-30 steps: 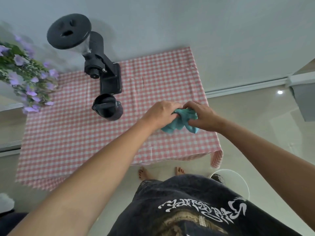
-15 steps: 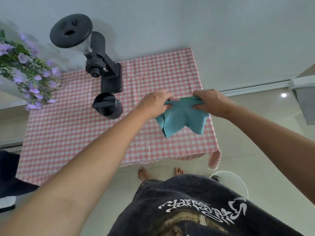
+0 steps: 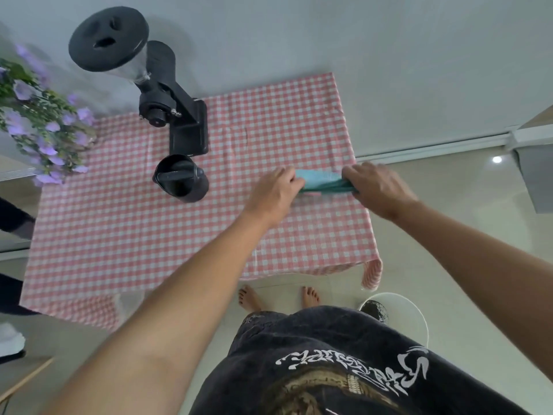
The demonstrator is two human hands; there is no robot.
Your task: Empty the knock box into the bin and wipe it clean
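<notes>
Pink gingham cloth (image 3: 119, 235) covers the table, with a black grinder (image 3: 179, 121) standing at upper left of the frame. Just below it sits the knock box (image 3: 181, 182), upright, apart from both hands. At centre right the left hand (image 3: 273, 191) and right hand (image 3: 377, 187) each pinch an end of a teal cloth (image 3: 320, 182), fingers closed on it, holding it stretched just above the table. A white bin (image 3: 410, 313) shows at lower right. I judge the cloth is being readied for wiping; next it must go to the knock box.
</notes>
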